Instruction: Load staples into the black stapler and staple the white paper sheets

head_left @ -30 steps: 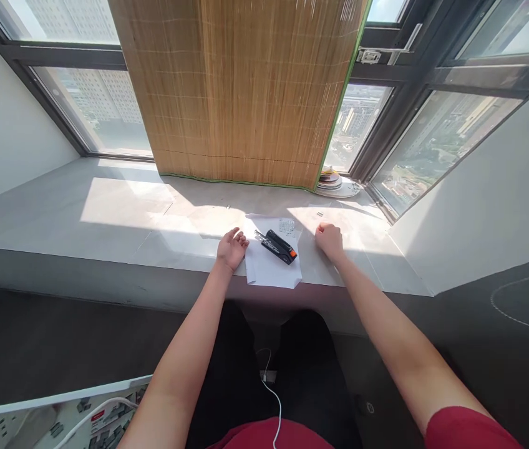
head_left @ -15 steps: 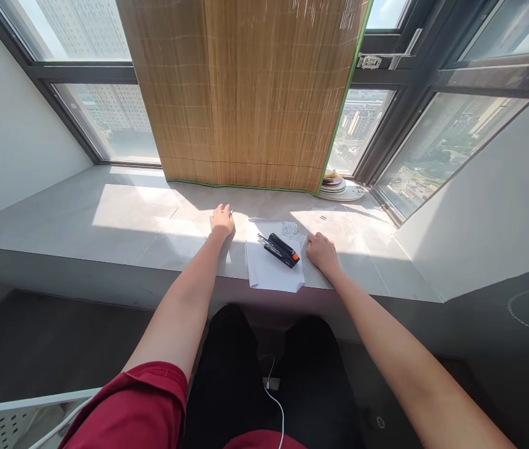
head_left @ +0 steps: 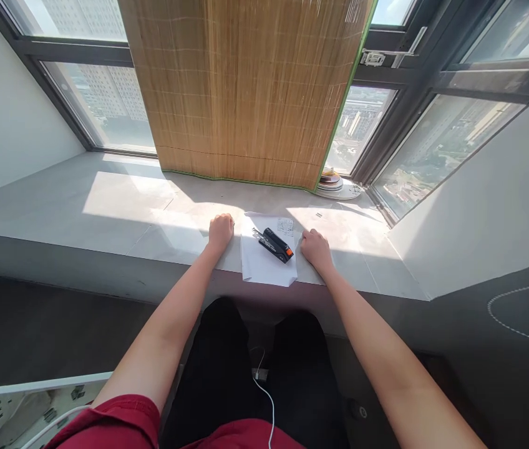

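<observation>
White sheets of paper (head_left: 264, 271) lie on the pale window sill, reaching just over its front edge. On top of them rests a black stapler (head_left: 276, 246) with an orange end, lying aslant with a thin metal part sticking out at its far left end. To the left of the paper, my left hand (head_left: 221, 232) is closed on the sill; what its curled fingers hold, if anything, is hidden. My right hand (head_left: 315, 249) is curled into a loose fist beside the paper's right edge, with nothing visible in it. Neither hand touches the stapler.
A bamboo blind (head_left: 255, 93) hangs down over the window behind the sill. Stacked plates (head_left: 334, 184) stand in the right back corner. A small dark staple-like bit (head_left: 319, 215) lies beyond my right hand. A white cable (head_left: 269, 405) runs between my legs.
My left hand's fingers, stretched forward before, are now curled in and drawn back a little. The right hand, the paper and the stapler keep their places while the view shifts slightly.
</observation>
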### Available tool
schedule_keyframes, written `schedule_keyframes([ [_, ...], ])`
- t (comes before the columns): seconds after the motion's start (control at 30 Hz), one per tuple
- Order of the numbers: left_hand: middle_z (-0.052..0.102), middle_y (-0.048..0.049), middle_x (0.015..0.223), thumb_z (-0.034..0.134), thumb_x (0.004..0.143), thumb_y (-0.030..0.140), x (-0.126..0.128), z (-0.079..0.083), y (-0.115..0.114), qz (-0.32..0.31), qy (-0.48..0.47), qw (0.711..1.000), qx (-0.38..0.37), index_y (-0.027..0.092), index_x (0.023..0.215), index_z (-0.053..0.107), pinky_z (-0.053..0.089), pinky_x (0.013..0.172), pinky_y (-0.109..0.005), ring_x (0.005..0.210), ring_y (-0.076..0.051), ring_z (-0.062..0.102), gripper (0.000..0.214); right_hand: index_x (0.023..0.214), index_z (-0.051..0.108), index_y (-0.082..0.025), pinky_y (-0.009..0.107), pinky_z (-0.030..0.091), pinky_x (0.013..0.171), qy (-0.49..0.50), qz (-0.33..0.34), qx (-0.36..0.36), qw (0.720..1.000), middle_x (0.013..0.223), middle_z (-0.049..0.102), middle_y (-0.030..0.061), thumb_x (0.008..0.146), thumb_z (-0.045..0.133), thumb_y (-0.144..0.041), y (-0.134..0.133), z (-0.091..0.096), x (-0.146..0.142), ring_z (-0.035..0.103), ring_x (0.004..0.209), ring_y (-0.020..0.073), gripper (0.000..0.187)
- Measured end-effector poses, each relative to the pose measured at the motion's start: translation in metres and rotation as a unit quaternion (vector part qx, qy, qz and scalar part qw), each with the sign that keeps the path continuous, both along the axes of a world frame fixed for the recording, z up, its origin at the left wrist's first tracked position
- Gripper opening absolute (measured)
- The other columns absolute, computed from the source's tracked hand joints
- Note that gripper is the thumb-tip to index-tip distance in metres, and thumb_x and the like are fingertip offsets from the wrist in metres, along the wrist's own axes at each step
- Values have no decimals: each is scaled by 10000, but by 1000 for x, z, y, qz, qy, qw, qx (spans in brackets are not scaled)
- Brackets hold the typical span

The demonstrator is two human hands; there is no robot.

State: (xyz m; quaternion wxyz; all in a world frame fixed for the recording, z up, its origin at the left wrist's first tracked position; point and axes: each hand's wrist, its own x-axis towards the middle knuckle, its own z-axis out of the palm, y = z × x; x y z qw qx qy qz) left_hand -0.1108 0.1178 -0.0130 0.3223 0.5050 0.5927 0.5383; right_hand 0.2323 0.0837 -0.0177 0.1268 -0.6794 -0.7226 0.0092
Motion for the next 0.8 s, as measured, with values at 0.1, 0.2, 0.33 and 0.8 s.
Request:
schedule_keyframes([
  [0.1, 533, -114, 930, 658, 883, 43, 3, 1, -12, 1, -40, 999, -1, 259, 767, 515, 336, 1228, -443, 1421, -380, 413, 284, 996, 709, -190, 360, 387, 830, 2, 0, 1, 1000, 1045, 633, 126, 1021, 406, -144, -1, 0, 0, 584, 941, 256, 308],
  [0.2, 518, -87, 876, 661, 829, -39, 4, 2, -17, 3, -91, 996, 21, 254, 852, 609, 324, 1225, -456, 1381, -381, 444, 298, 978, 707, -192, 363, 389, 827, 5, -2, -1, 1000, 1039, 633, 125, 1019, 404, -142, -2, 2, -2, 586, 936, 256, 310],
  [0.33, 528, -112, 930, 676, 834, -34, 5, 3, -18, -11, -35, 999, 26, 252, 762, 604, 329, 1227, -478, 1402, -400, 424, 303, 964, 699, -193, 375, 393, 831, 2, -5, -2, 1000, 1032, 635, 127, 1021, 389, -143, -2, 5, -3, 587, 934, 261, 318],
  [0.8, 605, -77, 864, 755, 890, 44, 9, 13, -27, -20, -124, 992, 21, 253, 872, 640, 444, 844, -287, 1157, -315, 620, 239, 1080, 651, -222, 402, 472, 964, 142, 158, 123, 969, 1124, 676, 123, 1036, 397, -209, -24, 9, -23, 574, 1098, 287, 259],
])
